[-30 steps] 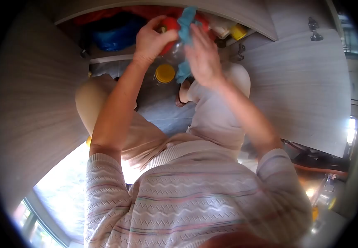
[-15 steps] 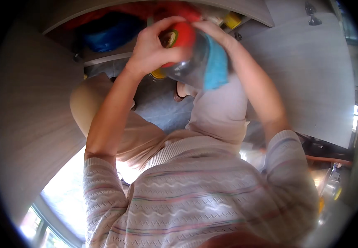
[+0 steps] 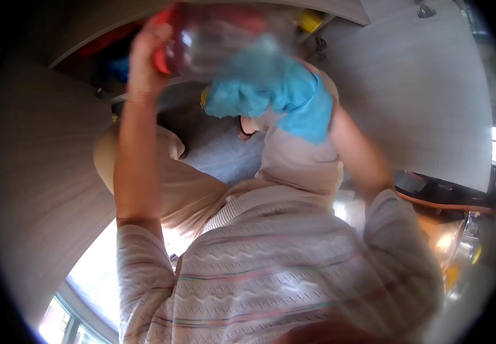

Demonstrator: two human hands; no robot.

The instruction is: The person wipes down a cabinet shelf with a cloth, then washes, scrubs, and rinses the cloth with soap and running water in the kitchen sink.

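A clear jar (image 3: 210,43) with a red lid (image 3: 163,56) lies sideways in the air at the top of the view, blurred by motion. My left hand (image 3: 149,54) is closed around the lid end, the lid pointing left. At the jar's other end, a blue cloth (image 3: 276,86) hangs bunched against the jar's lower side. My right hand (image 3: 325,86) is wrapped in the cloth's right edge, its fingers largely hidden behind the fabric.
Behind the jar is an open low cabinet (image 3: 87,37) with a blue bag (image 3: 118,69) and a yellow item (image 3: 310,21) inside. A pale cabinet door (image 3: 414,97) stands to the right. My bent knees flank the grey floor (image 3: 213,146).
The jar has moved up and left, turning so its lid faces left. The blue cloth has spread out and now covers more of the jar's underside.
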